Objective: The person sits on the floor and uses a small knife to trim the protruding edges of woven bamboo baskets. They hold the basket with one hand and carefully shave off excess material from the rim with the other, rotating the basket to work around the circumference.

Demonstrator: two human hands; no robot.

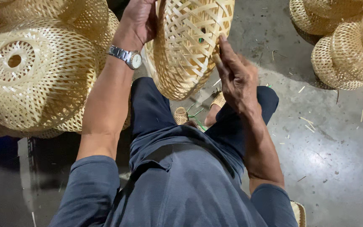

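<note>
Hanging between both hands above the lap, the basket (190,46) is held w/ its open mouth tilted toward the right hand (238,77). Rim is pinched by right fingers (223,52); left hand (139,19) is curled on the far wall. Weave: pale bamboo strips, open lattice, dome-shaped.

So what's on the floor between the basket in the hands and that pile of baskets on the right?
In the head view, only grey concrete floor with scattered bamboo slivers lies between the held basket and the pile.
</note>
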